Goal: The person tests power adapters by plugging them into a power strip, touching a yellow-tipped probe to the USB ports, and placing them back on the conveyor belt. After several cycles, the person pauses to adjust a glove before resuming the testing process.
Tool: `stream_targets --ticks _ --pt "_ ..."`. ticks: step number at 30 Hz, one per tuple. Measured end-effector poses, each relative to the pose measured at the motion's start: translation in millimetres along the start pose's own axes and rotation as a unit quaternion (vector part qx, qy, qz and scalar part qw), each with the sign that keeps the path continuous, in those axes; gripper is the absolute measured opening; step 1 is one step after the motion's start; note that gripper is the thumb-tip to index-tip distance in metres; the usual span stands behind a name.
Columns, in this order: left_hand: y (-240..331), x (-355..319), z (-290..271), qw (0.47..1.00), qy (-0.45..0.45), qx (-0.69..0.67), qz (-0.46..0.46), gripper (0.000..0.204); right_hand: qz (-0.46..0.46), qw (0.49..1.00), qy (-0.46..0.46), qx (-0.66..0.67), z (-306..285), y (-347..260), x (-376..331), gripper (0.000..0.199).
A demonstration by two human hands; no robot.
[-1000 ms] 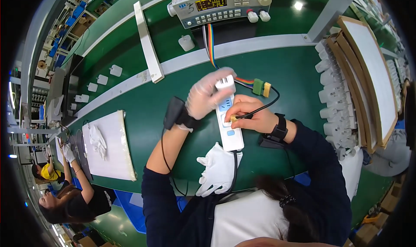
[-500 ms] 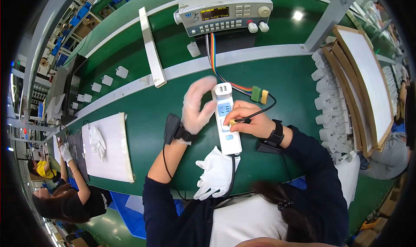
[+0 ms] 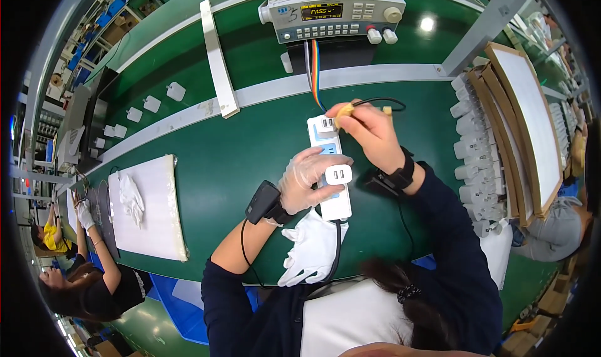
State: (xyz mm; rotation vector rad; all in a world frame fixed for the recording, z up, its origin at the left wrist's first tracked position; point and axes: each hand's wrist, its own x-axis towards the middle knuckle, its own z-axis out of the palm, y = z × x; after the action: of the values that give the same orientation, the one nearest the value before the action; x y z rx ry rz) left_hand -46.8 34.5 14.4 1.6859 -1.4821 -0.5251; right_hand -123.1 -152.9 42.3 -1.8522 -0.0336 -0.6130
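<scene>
1. A white charger block point(image 3: 338, 175) is clamped in the gloved left hand point(image 3: 307, 183), right on top of the white power strip point(image 3: 332, 169).
2. An orange-tipped cable plug point(image 3: 344, 111) is pinched by the right hand point(image 3: 370, 131) at the strip's far end.
3. The strip is laid lengthwise on the green worktop point(image 3: 238, 150).

One lit screen at the bench's far edge

The grey bench instrument point(image 3: 335, 9) carries a small dark rectangular display point(image 3: 321, 11) (amber glow, seemingly).
</scene>
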Motion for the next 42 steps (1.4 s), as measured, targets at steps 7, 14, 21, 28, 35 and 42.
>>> stream_targets --ticks 7,14,21,28,35,42 --pt "7 1 -10 0.992 0.076 -0.105 0.008 0.047 0.007 0.998 -0.043 -0.049 6 6 11 0.015" --pt "-41 65 -121 0.936 0.308 0.17 -0.012 0.05 0.035 0.996 -0.066 0.05 4 29 8 0.017" --pt "-129 90 -167 0.885 0.114 0.397 -0.217 0.045 0.063 0.99 -0.091 0.092 7 27 10 0.018" --pt "-124 83 -225 0.787 0.059 0.57 -0.23 0.025 0.072 0.989 -0.084 0.099 4 31 9 0.018" --pt "-197 -5 -256 0.658 -0.002 0.67 -0.345 0.026 0.072 0.989 -0.087 0.091 5 28 11 0.017" --pt "-93 15 -165 0.956 0.22 -0.117 -0.158 0.043 0.022 0.995 -0.076 0.065 1 43 10 0.015"
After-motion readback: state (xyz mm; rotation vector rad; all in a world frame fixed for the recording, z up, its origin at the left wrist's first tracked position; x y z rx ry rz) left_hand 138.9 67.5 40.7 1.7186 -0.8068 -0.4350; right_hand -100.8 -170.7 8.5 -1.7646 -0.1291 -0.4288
